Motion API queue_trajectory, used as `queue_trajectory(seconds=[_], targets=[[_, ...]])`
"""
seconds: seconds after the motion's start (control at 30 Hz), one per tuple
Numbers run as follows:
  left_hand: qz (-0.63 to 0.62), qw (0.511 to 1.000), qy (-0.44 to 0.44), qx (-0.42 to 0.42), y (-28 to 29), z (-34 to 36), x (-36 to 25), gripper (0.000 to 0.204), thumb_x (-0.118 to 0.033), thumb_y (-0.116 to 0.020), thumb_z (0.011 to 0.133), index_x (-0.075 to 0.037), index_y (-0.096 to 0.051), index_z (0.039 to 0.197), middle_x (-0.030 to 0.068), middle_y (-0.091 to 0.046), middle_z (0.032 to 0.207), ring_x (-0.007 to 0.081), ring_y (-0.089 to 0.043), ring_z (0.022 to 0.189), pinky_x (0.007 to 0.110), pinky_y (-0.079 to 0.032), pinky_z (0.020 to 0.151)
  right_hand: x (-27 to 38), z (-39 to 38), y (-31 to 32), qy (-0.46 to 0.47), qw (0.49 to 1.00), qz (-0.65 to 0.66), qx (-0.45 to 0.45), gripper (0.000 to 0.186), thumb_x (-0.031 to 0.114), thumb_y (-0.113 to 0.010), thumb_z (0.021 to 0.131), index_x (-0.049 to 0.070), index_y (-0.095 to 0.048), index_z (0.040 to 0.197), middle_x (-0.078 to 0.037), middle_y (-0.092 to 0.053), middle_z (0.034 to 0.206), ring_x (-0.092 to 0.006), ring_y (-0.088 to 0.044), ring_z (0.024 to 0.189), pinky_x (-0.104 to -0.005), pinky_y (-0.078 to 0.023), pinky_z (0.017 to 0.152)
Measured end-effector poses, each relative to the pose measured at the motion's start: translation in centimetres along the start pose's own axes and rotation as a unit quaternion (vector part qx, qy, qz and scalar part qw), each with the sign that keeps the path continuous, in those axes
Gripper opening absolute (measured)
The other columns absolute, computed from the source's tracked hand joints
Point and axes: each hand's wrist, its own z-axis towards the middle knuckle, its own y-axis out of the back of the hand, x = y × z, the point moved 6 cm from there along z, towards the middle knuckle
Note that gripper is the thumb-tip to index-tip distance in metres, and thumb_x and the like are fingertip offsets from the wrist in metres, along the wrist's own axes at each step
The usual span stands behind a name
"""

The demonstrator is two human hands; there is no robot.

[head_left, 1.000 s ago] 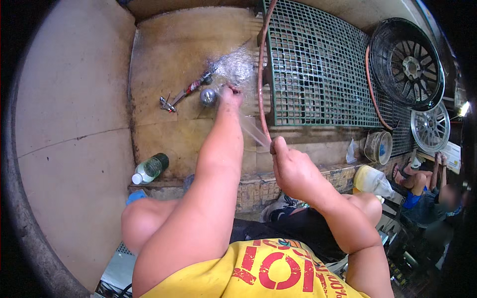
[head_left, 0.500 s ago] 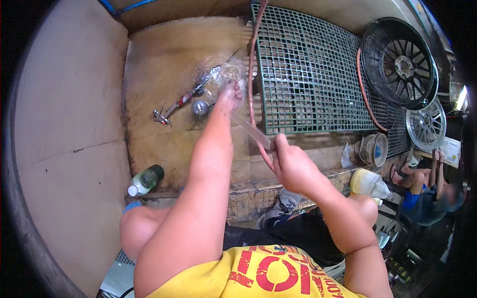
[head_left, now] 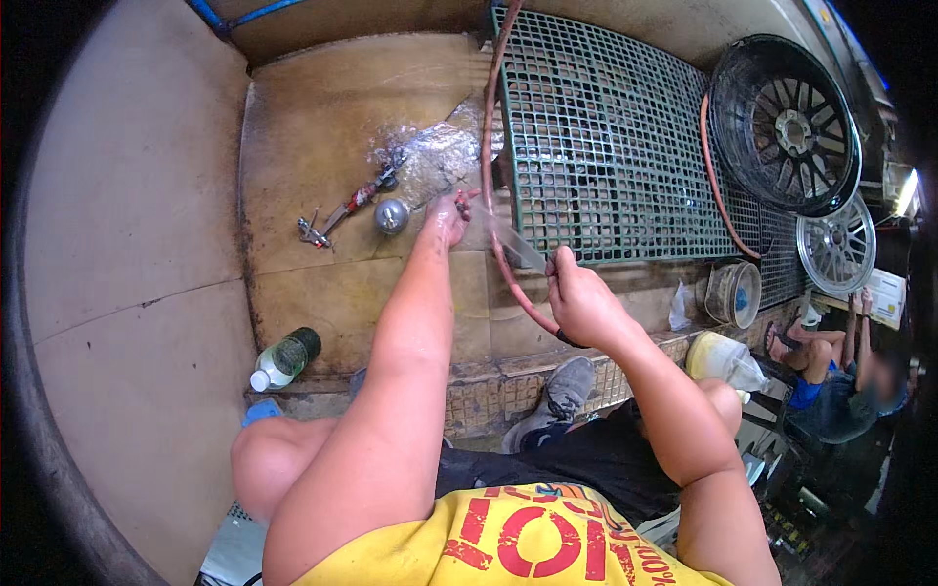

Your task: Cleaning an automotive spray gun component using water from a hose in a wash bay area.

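My right hand (head_left: 586, 301) is closed round the end of a reddish rubber hose (head_left: 528, 307). From it a clear jet of water (head_left: 508, 239) runs toward my left hand (head_left: 449, 219), whose wet fingers are curled. Something small and dark shows at those fingers, too small to name. Just left of this hand a round grey metal piece (head_left: 392, 216) lies on the wet brown board (head_left: 362, 303). Beside it lies a long tool with a red middle and metal ends (head_left: 354, 203).
A green grating (head_left: 596, 146) stands at the right, with a dark wheel rim (head_left: 787, 125) and a silver rim (head_left: 837, 241) past it. A green-and-white bottle (head_left: 285, 358) lies near left. A bucket (head_left: 733, 293) stands right; another person (head_left: 840, 391) sits beyond.
My left hand has drawn back toward me and its fingers have turned upward. My right hand has shifted slightly right with the hose. The shoe below shows more fully.
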Motion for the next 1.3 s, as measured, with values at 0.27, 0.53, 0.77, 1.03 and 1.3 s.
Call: queue_trajectory(seconds=[0.27,0.53,0.77,1.03,1.3], targets=[[-0.066,0.998,-0.003,-0.022,1.8,1.0,-0.3,0.032,-0.016,-0.043,0.106,0.008,-0.062,0.115,-0.0013,-0.056,0.073,0.0068,-0.053,0.058,0.019,-0.045,0.05,1.5,0.0,0.0,0.077,0.997,0.0,-0.027,0.034,0.021,-0.062,0.098,-0.003,-0.039,0.105,-0.028,-0.065,0.077,-0.0502,-0.063,0.077,-0.0584,-0.048,0.069],[-0.144,0.987,-0.023,-0.063,1.7,1.1,-0.4,0.026,-0.01,-0.053,0.101,0.009,-0.059,0.119,0.0059,-0.063,0.086,0.0096,-0.057,0.061,0.019,-0.05,0.055,1.0,0.1,-0.2,0.064,0.998,0.0,-0.013,0.023,0.014,-0.055,0.098,-0.002,-0.04,0.106,-0.029,-0.064,0.08,-0.0513,-0.062,0.081,-0.0587,-0.047,0.071],[-0.077,0.995,-0.04,-0.042,2.0,2.0,-0.2,0.016,-0.009,-0.056,0.1,-0.003,-0.059,0.114,0.0068,-0.064,0.092,0.0115,-0.055,0.061,0.021,-0.048,0.053,1.2,-0.1,0.0,0.067,0.998,-0.006,-0.008,0.032,0.019,-0.061,0.098,-0.004,-0.039,0.105,-0.027,-0.066,0.078,-0.049,-0.063,0.08,-0.0579,-0.049,0.07],[-0.051,0.998,-0.017,-0.026,1.5,1.2,-0.4,0.015,-0.015,-0.057,0.102,-0.006,-0.061,0.113,0.0008,-0.055,0.082,0.0105,-0.045,0.057,0.021,-0.037,0.048,1.5,0.0,0.3,0.041,0.999,-0.016,-0.002,0.03,0.021,-0.056,0.1,-0.003,-0.039,0.105,-0.029,-0.067,0.083,-0.0502,-0.064,0.083,-0.0582,-0.049,0.072],[0.026,0.998,0.026,0.048,2.2,1.4,-1.1,0.025,-0.024,-0.051,0.106,-0.004,-0.062,0.116,0.0023,-0.059,0.085,0.0111,-0.051,0.068,0.025,-0.045,0.058,1.0,-0.1,0.1,0.064,0.998,-0.007,0.006,0.03,0.023,-0.054,0.101,-0.002,-0.039,0.106,-0.029,-0.066,0.086,-0.0506,-0.063,0.086,-0.0582,-0.049,0.074]])
